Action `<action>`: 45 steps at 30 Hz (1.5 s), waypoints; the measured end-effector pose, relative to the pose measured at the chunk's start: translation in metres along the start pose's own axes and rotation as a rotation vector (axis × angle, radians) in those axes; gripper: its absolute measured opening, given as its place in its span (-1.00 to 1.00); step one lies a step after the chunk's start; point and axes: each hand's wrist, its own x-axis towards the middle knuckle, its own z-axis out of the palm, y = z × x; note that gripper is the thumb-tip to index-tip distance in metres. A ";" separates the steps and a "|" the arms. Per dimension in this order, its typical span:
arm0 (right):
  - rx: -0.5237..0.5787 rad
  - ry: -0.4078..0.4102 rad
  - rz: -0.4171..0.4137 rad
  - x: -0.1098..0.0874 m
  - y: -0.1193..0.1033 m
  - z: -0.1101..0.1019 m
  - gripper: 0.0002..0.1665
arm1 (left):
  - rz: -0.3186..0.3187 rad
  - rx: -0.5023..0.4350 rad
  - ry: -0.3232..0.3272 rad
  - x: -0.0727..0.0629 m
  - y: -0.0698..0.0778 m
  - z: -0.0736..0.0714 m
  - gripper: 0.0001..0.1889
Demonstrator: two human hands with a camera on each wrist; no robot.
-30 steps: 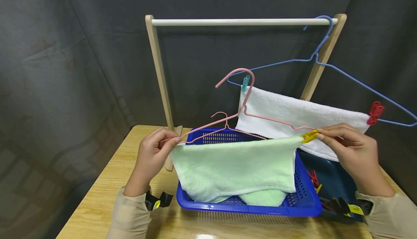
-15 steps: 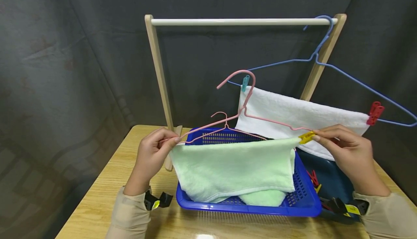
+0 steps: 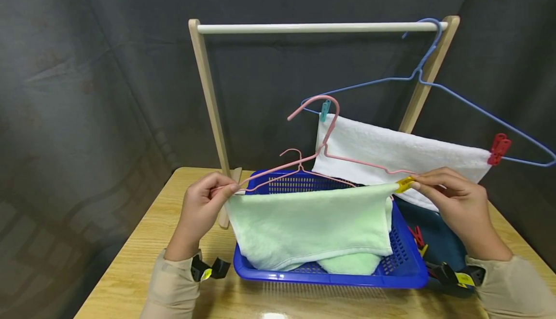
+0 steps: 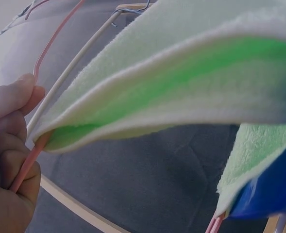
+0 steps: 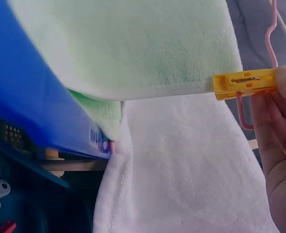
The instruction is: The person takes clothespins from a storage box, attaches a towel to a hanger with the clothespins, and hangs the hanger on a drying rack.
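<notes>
A pale green towel (image 3: 308, 227) is draped over the lower bar of a pink hanger (image 3: 332, 128), held up in front of me. My left hand (image 3: 204, 213) grips the hanger's left end between thumb and fingers, beside the towel's upper left corner. At the other end, my right hand (image 3: 458, 205) pinches a yellow clothespin (image 3: 405, 184). In the right wrist view, the clothespin (image 5: 244, 85) sits at the towel's corner and overlaps the hanger's bent end (image 5: 243, 114). No clothespin shows at the left corner.
Beneath the towel stands a blue basket (image 3: 330, 278) with another pink hanger (image 3: 299, 167) and green cloth (image 3: 349, 264). A dark bin (image 3: 453, 249) beside it holds clothespins. Behind, a white towel (image 3: 399, 152) clipped to a blue hanger (image 3: 419, 70) hangs from the rack's white rod (image 3: 321, 28).
My right hand has shifted slightly left and down with the yellow clothespin, and the hanger's hook has dipped a little. The left hand stays almost where it was.
</notes>
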 end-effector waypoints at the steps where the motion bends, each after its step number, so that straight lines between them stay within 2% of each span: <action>1: -0.005 0.000 0.000 0.000 0.000 0.000 -0.73 | 0.002 -0.004 0.001 0.000 0.000 0.000 -0.82; 6: -0.011 -0.016 0.010 0.000 0.001 0.002 -0.72 | 0.007 -0.013 0.003 0.000 0.001 0.000 -0.82; 10: -0.057 -0.023 0.037 -0.001 -0.002 0.004 -0.71 | -0.014 -0.010 0.001 0.000 0.002 0.000 -0.83; 17: -0.061 0.002 -0.050 -0.002 -0.001 0.010 -0.62 | -0.055 0.000 0.009 0.000 0.003 0.000 -0.86; 22: -0.049 0.008 -0.046 -0.002 -0.002 0.013 -0.60 | -0.084 0.008 0.014 0.000 0.006 0.000 -0.89; 32: -0.070 -0.013 0.065 -0.004 -0.009 0.014 -0.60 | -0.160 0.009 -0.008 0.002 0.005 0.001 -0.95; 45: -0.116 0.035 0.145 -0.005 -0.010 0.014 -0.62 | -0.216 -0.014 -0.065 0.003 0.003 0.000 -0.95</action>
